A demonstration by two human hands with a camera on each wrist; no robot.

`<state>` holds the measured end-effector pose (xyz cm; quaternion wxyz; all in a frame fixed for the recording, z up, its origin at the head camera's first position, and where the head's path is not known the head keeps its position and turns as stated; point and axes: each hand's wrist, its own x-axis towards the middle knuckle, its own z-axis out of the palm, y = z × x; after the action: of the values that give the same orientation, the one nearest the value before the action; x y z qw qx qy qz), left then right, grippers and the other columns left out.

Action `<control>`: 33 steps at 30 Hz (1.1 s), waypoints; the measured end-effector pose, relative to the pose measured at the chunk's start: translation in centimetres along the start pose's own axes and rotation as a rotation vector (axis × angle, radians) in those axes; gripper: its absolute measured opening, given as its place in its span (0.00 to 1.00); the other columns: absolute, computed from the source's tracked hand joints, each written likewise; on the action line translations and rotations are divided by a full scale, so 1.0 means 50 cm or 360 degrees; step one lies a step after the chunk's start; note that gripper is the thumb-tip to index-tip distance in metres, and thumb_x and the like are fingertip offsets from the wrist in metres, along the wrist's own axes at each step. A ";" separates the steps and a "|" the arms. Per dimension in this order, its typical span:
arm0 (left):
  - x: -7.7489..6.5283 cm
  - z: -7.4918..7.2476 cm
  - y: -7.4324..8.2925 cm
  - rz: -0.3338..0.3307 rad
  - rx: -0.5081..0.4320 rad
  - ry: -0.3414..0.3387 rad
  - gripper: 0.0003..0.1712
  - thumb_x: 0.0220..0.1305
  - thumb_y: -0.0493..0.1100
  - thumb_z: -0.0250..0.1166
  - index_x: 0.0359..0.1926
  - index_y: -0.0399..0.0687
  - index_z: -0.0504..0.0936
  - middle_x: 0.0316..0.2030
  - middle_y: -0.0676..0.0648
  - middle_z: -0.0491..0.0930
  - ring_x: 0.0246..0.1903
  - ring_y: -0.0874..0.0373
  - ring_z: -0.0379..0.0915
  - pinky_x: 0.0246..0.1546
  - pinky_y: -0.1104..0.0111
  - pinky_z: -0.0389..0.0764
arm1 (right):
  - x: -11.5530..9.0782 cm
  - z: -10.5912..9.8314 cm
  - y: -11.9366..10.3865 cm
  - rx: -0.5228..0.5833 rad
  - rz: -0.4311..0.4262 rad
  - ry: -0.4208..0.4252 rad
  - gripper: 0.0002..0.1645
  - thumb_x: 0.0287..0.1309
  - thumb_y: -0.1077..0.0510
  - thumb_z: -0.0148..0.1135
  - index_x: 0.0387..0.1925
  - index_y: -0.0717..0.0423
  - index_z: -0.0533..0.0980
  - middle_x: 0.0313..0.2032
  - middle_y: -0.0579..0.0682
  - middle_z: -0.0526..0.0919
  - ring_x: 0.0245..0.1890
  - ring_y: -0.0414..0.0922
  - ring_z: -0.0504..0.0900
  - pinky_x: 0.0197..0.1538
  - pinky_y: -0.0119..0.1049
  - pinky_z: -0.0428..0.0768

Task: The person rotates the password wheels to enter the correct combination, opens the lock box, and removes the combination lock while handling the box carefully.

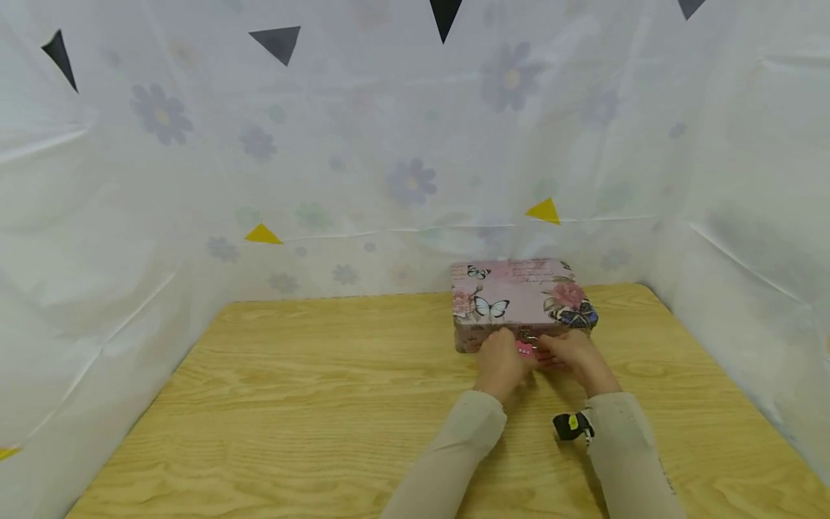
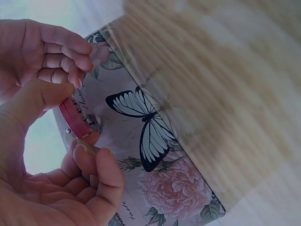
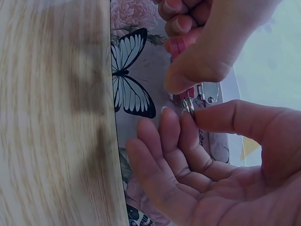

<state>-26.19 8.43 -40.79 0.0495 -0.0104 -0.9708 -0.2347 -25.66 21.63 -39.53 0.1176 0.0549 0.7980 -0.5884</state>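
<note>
A pink combination padlock (image 1: 525,350) with number dials is at the front clasp of a pink box (image 1: 502,292) printed with butterflies and roses. The box lid is down. My left hand (image 1: 502,364) grips the padlock body (image 2: 75,117) between thumb and fingers. From the other side my right hand (image 1: 579,355) pinches the metal shackle (image 3: 188,104) between thumb and index finger, its other fingers loosely bent. Behind the lock, a round metal clasp plate (image 2: 94,123) shows on the box front. Whether the shackle passes through the clasp cannot be made out.
The box stands near the back right of a wood-grain table (image 1: 292,404). White floral sheeting (image 1: 363,144) hangs behind and along both sides, with black and yellow triangles on it. A black strap piece with a yellow mark (image 1: 570,426) is at the right wrist.
</note>
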 end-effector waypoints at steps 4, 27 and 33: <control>-0.001 -0.001 0.001 0.0027 0.0007 0.0001 0.23 0.41 0.56 0.79 0.29 0.45 0.81 0.29 0.48 0.82 0.31 0.54 0.81 0.28 0.65 0.80 | -0.001 -0.007 0.000 -0.0006 -0.0005 -0.0040 0.23 0.65 0.61 0.47 0.43 0.86 0.71 0.27 0.55 0.84 0.28 0.41 0.83 0.43 0.43 0.83; -0.012 -0.029 -0.017 0.0121 -0.0348 -0.0208 0.24 0.43 0.48 0.79 0.22 0.48 0.69 0.19 0.53 0.67 0.20 0.60 0.62 0.19 0.69 0.66 | 0.002 -0.017 0.004 -0.0022 -0.0213 -0.0249 0.14 0.68 0.63 0.43 0.34 0.69 0.73 0.36 0.51 0.78 0.36 0.38 0.77 0.46 0.36 0.80; -0.011 -0.029 -0.024 0.0136 -0.0418 -0.0262 0.22 0.44 0.47 0.78 0.24 0.47 0.71 0.21 0.52 0.69 0.21 0.60 0.63 0.20 0.70 0.67 | 0.003 -0.016 0.005 -0.0026 -0.0254 -0.0280 0.15 0.69 0.63 0.42 0.36 0.70 0.73 0.40 0.53 0.76 0.37 0.38 0.76 0.46 0.37 0.80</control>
<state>-25.56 6.70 -40.13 -0.0222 -0.0772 -0.9312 -0.3555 -25.84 22.47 -39.55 0.1404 -0.0616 0.7912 -0.5920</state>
